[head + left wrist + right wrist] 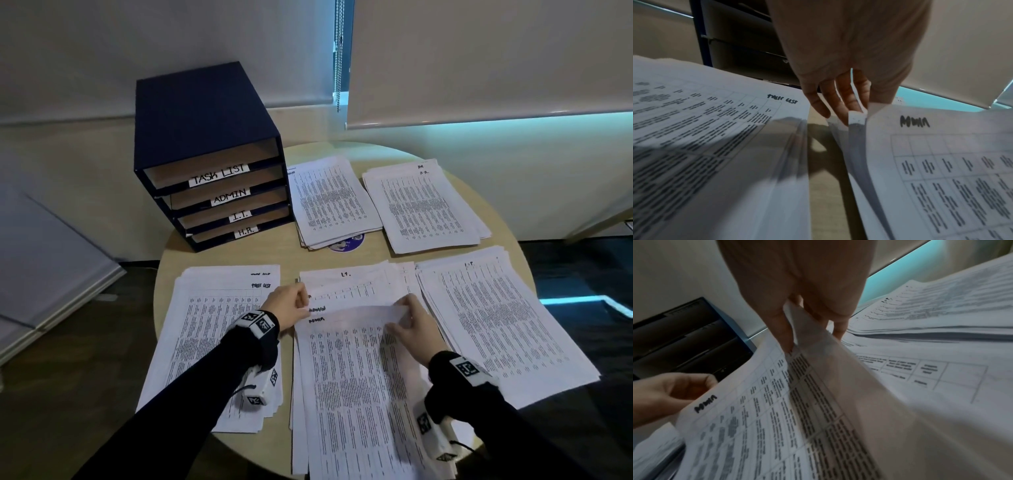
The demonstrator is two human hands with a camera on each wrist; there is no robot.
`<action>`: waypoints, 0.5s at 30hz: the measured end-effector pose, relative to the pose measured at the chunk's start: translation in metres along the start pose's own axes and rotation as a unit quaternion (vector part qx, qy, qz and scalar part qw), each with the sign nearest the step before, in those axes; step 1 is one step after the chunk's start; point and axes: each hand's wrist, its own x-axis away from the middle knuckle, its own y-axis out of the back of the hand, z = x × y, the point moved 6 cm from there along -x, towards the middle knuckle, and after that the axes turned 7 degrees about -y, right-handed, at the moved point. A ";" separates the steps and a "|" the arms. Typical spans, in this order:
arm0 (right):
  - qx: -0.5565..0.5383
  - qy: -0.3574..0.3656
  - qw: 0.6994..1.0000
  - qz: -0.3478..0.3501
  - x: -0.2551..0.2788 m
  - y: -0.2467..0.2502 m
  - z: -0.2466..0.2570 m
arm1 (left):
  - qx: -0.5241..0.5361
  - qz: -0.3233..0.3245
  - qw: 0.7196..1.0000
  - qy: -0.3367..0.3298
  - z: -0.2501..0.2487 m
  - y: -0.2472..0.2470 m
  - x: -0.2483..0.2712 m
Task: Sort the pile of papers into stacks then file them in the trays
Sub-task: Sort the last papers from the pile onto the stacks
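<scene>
The round table (219,442) carried a dark blue tray unit (202,113) at its far left, with four trays labelled TASK LIST, ADMIN, I.T. and H.R. from top to bottom, their openings facing the person.

Four sorted stacks lay around the work area. The task list stack (209,329) lay near left, partly under the left forearm. The I.T. stack (496,325) lay near right. The H.R. stack (424,205) lay far right. The admin stack (334,202) lay far centre, just beside the tray unit.

The unsorted pile (356,394) lay directly in front of the person, between the two near stacks, its long axis running away from the body.

The top sheet (346,342), marked ADMIN at its upper left corner, was lifted at its far edge. The left hand (287,305) pinched the sheet's upper left corner between thumb and fingers. The right hand (411,325) pinched the far edge near the upper right corner, curling that edge upward.

The matching stack lay straight ahead and beyond the pile, roughly in line with the sheet's long axis. The move would probably be a forward carry with no rotation. The stack lay nearly centred between the hands, with neither clearly nearer.
</scene>
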 end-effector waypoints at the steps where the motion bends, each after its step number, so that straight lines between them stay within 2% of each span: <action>1: -0.010 -0.008 1.000 -0.009 0.001 0.001 -0.001 | -0.010 0.001 1.000 -0.012 -0.003 0.001 -0.001; 4: 0.004 -0.011 1.000 -0.011 0.001 0.001 -0.003 | -0.042 0.005 0.998 -0.042 -0.008 0.000 0.000; 6: 0.079 0.000 0.997 -0.023 -0.004 0.003 -0.008 | -0.037 0.005 0.998 -0.059 -0.009 0.002 0.001; 9: 0.198 0.002 0.978 -0.069 -0.008 0.008 -0.013 | 0.032 0.022 0.996 -0.079 -0.009 0.003 0.006; 13: 0.170 -0.010 0.985 -0.014 -0.010 0.007 -0.008 | 0.049 0.089 0.992 -0.069 -0.006 -0.003 0.010; 15: 0.129 -0.014 0.991 0.026 -0.009 0.005 -0.006 | 0.073 0.073 0.994 -0.031 -0.001 -0.002 0.009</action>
